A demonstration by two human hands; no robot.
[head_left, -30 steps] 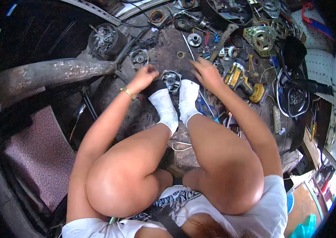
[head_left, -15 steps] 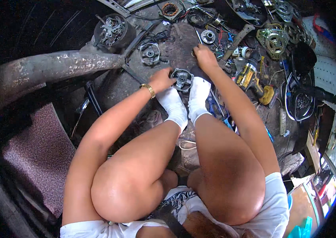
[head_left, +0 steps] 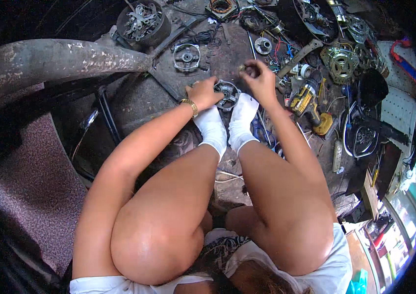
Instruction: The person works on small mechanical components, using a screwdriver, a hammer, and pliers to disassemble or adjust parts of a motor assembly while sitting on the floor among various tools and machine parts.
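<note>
A round metal end cover (head_left: 221, 105) with spokes and a central hub sits between my white-socked feet. My left hand (head_left: 204, 93) has its fingers closed on the cover's left rim, and a gold-coloured bracelet circles that wrist. Raised above the board to the right of the cover, my right hand (head_left: 264, 84) pinches a small, dark, roundish part (head_left: 248, 71). Motion blur and the fingers hide what kind it is. Farther off lies a similar spoked end cover (head_left: 187, 58), which neither hand touches.
A bucket of metal pieces (head_left: 144, 24) stands far left, by a thick worn pipe (head_left: 70, 58). On the right lie a yellow cordless drill (head_left: 307, 99), a hammer-like bar (head_left: 300, 58) and a brassy round housing (head_left: 341, 64). Small hardware and wires are scattered between.
My right hand has lifted from the board and turned, bringing up the small roundish part. My left hand stays at the end cover, its fingers shifted slightly. The whole view has shifted a little.
</note>
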